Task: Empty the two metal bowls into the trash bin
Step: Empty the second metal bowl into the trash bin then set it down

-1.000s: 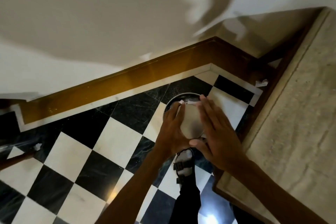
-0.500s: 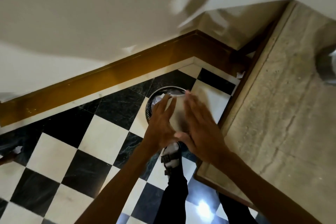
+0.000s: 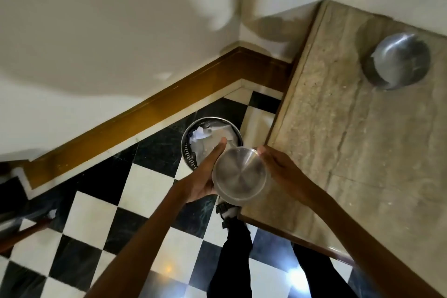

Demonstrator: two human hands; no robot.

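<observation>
I hold a round metal bowl (image 3: 238, 175) between both palms, its open side facing up at me and its inside bare. My left hand (image 3: 205, 176) presses its left side, my right hand (image 3: 281, 169) its right side. The bowl hangs beside the table's near corner, just this side of the trash bin (image 3: 187, 150), a round perforated metal bin on the floor with crumpled white paper (image 3: 205, 134) inside. A second metal bowl (image 3: 399, 60) sits on the stone table (image 3: 362, 152) at the far right, blurred, its contents unclear.
The bin stands in a wall corner against a brown skirting board (image 3: 145, 113), on a black-and-white checkered floor (image 3: 96, 213). My legs and a sandalled foot (image 3: 227, 213) are below the bowl. A scrap of paper (image 3: 52, 213) lies on the floor at left.
The bowl was tipped bottom-up over the bin; now it is turned upright and drawn back toward the table corner. The view has swung right, and the second bowl shows on the table.
</observation>
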